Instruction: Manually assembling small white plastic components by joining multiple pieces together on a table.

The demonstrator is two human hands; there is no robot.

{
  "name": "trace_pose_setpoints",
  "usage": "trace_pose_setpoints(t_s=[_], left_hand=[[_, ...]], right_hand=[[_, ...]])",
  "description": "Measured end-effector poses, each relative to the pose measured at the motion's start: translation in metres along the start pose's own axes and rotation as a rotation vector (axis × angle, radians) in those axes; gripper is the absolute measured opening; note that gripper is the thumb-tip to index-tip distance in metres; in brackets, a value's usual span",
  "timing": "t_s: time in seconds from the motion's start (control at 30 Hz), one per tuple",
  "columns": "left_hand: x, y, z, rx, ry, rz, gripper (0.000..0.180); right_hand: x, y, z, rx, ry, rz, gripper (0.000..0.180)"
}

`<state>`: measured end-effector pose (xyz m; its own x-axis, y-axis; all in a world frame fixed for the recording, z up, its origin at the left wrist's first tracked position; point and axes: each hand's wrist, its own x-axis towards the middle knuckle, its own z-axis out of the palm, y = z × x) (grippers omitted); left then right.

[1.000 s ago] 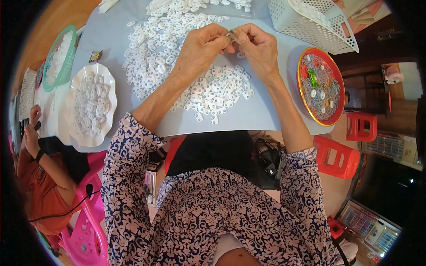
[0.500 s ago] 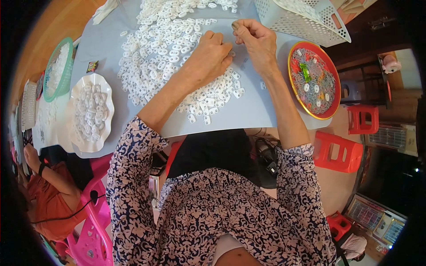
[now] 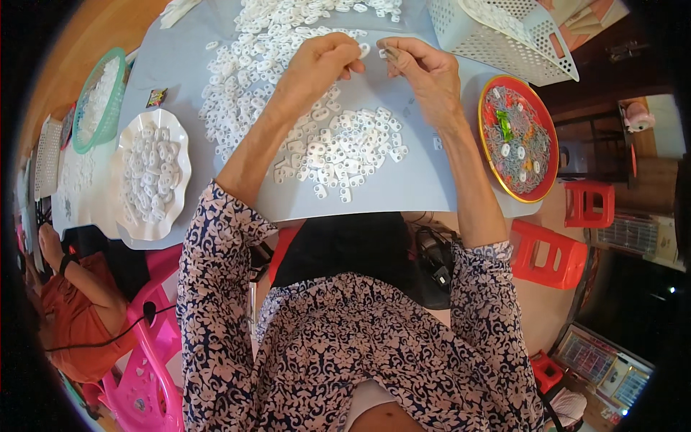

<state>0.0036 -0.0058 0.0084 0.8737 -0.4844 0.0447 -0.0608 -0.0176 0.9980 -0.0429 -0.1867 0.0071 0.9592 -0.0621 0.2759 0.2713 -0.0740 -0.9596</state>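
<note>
My left hand pinches a small white oval plastic piece with holes between thumb and fingers. Opposite it, a short gap away, my right hand is closed in a pinch on a tiny white piece, mostly covered by the fingertips. Both hands are raised over the far part of the grey-blue table. Below and left of them spreads a loose pile of white plastic pieces; more oval ones lie in a larger heap beyond my left forearm.
A white scalloped dish of oval pieces stands left, near a green basket. On the right are a red gold-rimmed tray of grey bits and a white perforated basket. A person sits at left; red stools stand right.
My left hand has moved up and slightly left, and the oval piece now shows at its fingertips. My right hand has shifted slightly right and down, with a white piece showing. The view has shifted slightly.
</note>
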Motion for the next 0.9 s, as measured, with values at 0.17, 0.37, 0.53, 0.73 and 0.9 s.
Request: trace_pose_setpoints(t_s=[0.17,0.37,0.53,0.73,0.9], left_hand=[[-0.002,0.006,-0.002,-0.011,-0.007,-0.036,0.025],[0.000,0.002,-0.002,0.017,-0.028,-0.010,0.025],[0.002,-0.003,-0.001,0.075,-0.022,0.078,0.024],[0.006,-0.007,-0.001,0.168,-0.022,0.161,0.024],[0.005,-0.007,-0.002,0.234,-0.077,0.147,0.025]], right_hand=[[-0.004,-0.001,0.003,-0.053,-0.066,-0.033,0.019],[-0.004,0.000,0.006,-0.070,-0.080,-0.049,0.023],[-0.004,0.002,0.007,-0.080,-0.057,-0.046,0.024],[-0.004,0.005,0.007,-0.051,-0.050,-0.058,0.025],[-0.004,0.002,0.009,-0.080,-0.052,-0.067,0.024]])
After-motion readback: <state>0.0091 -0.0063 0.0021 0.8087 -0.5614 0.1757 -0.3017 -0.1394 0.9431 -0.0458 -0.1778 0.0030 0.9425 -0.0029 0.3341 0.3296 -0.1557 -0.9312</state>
